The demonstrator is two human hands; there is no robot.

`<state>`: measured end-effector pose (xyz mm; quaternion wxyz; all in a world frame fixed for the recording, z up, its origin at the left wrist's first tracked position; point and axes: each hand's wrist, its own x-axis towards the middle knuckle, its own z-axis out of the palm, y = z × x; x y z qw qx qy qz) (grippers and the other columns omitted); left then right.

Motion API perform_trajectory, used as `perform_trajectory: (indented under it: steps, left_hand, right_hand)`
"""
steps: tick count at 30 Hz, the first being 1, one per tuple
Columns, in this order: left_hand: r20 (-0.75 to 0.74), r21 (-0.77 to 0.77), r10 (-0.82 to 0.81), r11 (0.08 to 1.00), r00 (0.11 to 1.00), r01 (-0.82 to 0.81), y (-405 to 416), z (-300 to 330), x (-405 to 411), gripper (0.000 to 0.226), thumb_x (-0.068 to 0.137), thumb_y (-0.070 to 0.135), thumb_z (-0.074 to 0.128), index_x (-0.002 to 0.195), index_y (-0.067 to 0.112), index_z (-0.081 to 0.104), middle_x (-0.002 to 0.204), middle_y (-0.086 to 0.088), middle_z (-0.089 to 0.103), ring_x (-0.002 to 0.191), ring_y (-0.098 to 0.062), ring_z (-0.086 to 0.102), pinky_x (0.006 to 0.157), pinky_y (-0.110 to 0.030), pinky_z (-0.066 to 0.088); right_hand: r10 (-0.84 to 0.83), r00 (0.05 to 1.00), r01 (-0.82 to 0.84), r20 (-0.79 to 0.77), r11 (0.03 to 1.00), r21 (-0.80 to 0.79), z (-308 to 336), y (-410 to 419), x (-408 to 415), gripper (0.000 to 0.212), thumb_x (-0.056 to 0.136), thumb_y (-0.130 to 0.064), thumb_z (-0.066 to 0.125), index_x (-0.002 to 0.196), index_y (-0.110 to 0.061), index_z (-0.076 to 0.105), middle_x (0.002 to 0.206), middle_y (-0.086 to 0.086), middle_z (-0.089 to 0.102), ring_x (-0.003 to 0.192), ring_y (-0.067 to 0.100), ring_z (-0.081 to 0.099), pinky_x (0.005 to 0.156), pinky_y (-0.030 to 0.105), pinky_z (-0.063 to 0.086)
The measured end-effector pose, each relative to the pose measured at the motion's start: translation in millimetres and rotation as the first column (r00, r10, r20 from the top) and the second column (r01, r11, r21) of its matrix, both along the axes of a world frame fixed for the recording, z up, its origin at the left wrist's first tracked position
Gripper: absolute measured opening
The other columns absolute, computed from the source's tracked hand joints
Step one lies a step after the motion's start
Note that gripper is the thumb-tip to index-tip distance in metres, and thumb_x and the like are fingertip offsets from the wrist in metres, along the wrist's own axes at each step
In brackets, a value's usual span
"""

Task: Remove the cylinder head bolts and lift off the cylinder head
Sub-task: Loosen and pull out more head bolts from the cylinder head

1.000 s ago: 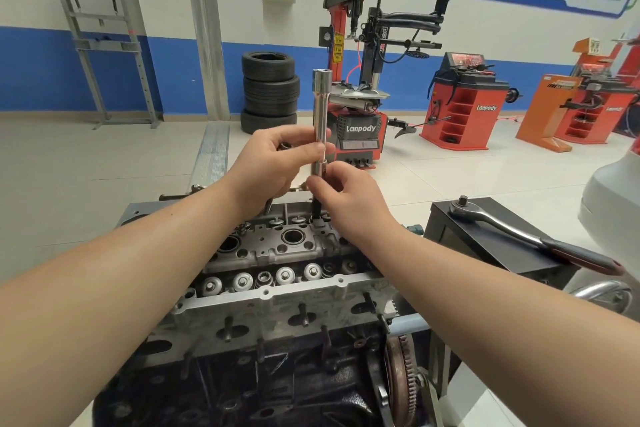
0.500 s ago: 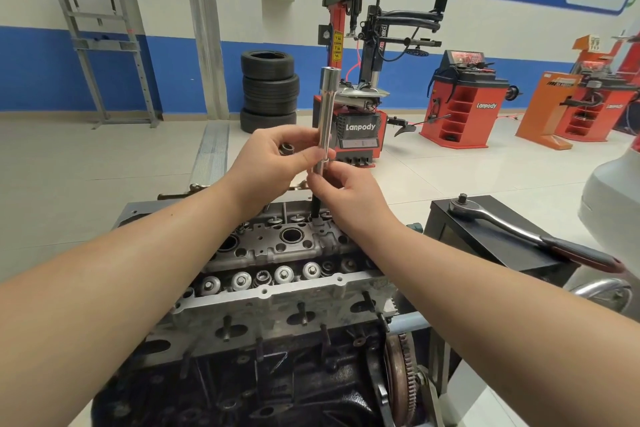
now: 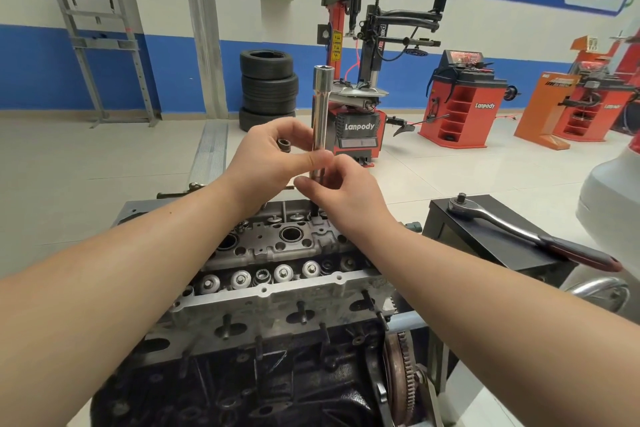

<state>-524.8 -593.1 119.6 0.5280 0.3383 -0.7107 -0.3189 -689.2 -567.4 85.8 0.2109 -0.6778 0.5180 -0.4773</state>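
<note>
The left hand [image 3: 273, 163] grips a long shiny socket [image 3: 321, 111] with thumb and fingers curled round it. The socket stands almost upright, with its open end on top. The same hand also holds a small dark socket [image 3: 284, 144] in its fingers, just left of the long one. The right hand [image 3: 341, 191] is just below, and its curled fingers pinch the bottom end of the long socket. A dark bolt [image 3: 315, 211] hangs down from there, and its low end reaches the head [image 3: 277, 253]. Whether the bolt is still in its hole cannot be told.

The head sits on top of the dark block [image 3: 242, 374], right under both hands. Round valve springs [image 3: 263, 277] show in a row along the near side of the head.

To the right, a ratchet [image 3: 519, 232] with a red and black grip lies flat on a black stand [image 3: 485, 253], well apart from the hands.

Far behind, a stack of tyres [image 3: 268, 90] stands by the blue and white wall. A tyre machine [image 3: 360, 80] stands beside it, and red machines [image 3: 464, 100] stand further right.
</note>
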Motion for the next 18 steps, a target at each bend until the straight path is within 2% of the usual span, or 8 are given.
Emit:
perform_trajectory:
  steps: [3, 6, 7, 9, 11, 14, 16, 18]
  left_hand:
    - [-0.04, 0.05, -0.093, 0.994, 0.995, 0.095, 0.1, 1.0, 0.4, 0.019, 0.089, 0.016, 0.082, 0.107, 0.016, 0.076, 0.107, -0.001, 0.078, 0.058, 0.002, 0.059, 0.059, -0.018, 0.045]
    - [-0.1, 0.149, -0.187, 0.968, 0.977, 0.201, 2.0, 0.7, 0.5, 0.025, 0.094, 0.012, 0.072, 0.119, 0.017, 0.075, 0.112, -0.007, 0.079, 0.04, -0.003, 0.038, 0.039, -0.017, 0.032]
    - [-0.085, 0.139, -0.176, 0.972, 0.981, 0.187, 2.0, 0.3, 0.7, 0.023, 0.095, 0.012, 0.072, 0.117, 0.017, 0.076, 0.109, -0.007, 0.08, 0.04, -0.003, 0.039, 0.039, -0.016, 0.032]
    - [-0.048, 0.08, -0.119, 0.989, 0.992, 0.122, 2.4, -0.1, -0.2, 0.016, 0.093, 0.013, 0.078, 0.108, 0.018, 0.079, 0.101, -0.003, 0.08, 0.045, 0.001, 0.051, 0.045, -0.01, 0.038]
    - [-0.014, 0.029, -0.04, 0.999, 0.999, 0.041, 1.5, 0.1, -0.7, 0.013, 0.086, 0.018, 0.085, 0.097, 0.02, 0.078, 0.092, 0.004, 0.076, 0.055, 0.004, 0.057, 0.051, -0.012, 0.042]
    - [-0.057, 0.06, -0.05, 0.997, 0.997, 0.053, -2.0, -0.4, 0.4, 0.017, 0.087, 0.02, 0.084, 0.101, 0.017, 0.076, 0.099, -0.003, 0.076, 0.048, 0.001, 0.049, 0.047, -0.011, 0.036]
    - [-0.115, 0.13, -0.14, 0.979, 0.984, 0.154, -2.1, -0.7, 1.2, 0.022, 0.091, 0.019, 0.075, 0.113, 0.018, 0.076, 0.108, -0.009, 0.078, 0.04, -0.005, 0.037, 0.039, -0.019, 0.029]
    - [-0.104, 0.122, -0.144, 0.98, 0.984, 0.156, -1.0, -0.5, 1.1, 0.02, 0.094, 0.016, 0.072, 0.113, 0.019, 0.078, 0.106, -0.007, 0.08, 0.039, -0.005, 0.039, 0.038, -0.018, 0.031]
  right_hand:
    - [0.028, 0.999, -0.029, -0.018, 0.999, -0.037, 1.2, 2.0, 0.0, 0.025, 0.093, -0.039, 0.075, 0.081, -0.022, 0.061, 0.067, -0.011, 0.055, 0.064, 0.008, 0.05, 0.066, 0.032, 0.042]
    - [0.102, 0.995, -0.101, 0.021, 0.994, -0.043, 2.8, 4.1, 0.0, 0.019, 0.1, -0.029, 0.066, 0.088, -0.015, 0.07, 0.074, 0.007, 0.065, 0.07, 0.017, 0.056, 0.073, 0.043, 0.049]
    - [0.107, 0.994, -0.106, 0.027, 0.994, -0.039, 3.0, 3.8, -0.2, 0.019, 0.1, -0.03, 0.066, 0.089, -0.015, 0.071, 0.074, 0.007, 0.066, 0.071, 0.018, 0.057, 0.073, 0.042, 0.05]
    - [0.088, 0.996, -0.088, 0.014, 0.996, -0.029, 1.6, 2.3, -0.6, 0.017, 0.096, -0.037, 0.069, 0.085, -0.024, 0.066, 0.069, -0.011, 0.061, 0.066, 0.007, 0.054, 0.066, 0.031, 0.047]
    - [0.031, 1.0, -0.031, -0.003, 0.999, -0.014, -1.0, -0.5, 0.0, 0.025, 0.091, -0.044, 0.075, 0.082, -0.028, 0.059, 0.068, -0.015, 0.056, 0.064, 0.004, 0.051, 0.064, 0.026, 0.043]
    - [0.014, 1.0, -0.015, -0.021, 0.999, -0.031, -2.2, -2.5, 0.2, 0.026, 0.094, -0.04, 0.073, 0.079, -0.029, 0.056, 0.068, -0.012, 0.055, 0.064, 0.006, 0.05, 0.065, 0.031, 0.041]
    - [0.066, 0.998, -0.067, -0.017, 0.997, -0.048, -1.5, -1.7, -0.4, 0.017, 0.101, -0.033, 0.066, 0.084, -0.029, 0.064, 0.071, -0.007, 0.061, 0.068, 0.013, 0.055, 0.068, 0.038, 0.045]
    - [0.11, 0.994, -0.109, 0.014, 0.993, -0.047, -0.4, -0.1, 0.0, 0.016, 0.103, -0.03, 0.062, 0.093, -0.02, 0.071, 0.076, 0.0, 0.066, 0.073, 0.019, 0.058, 0.072, 0.044, 0.05]
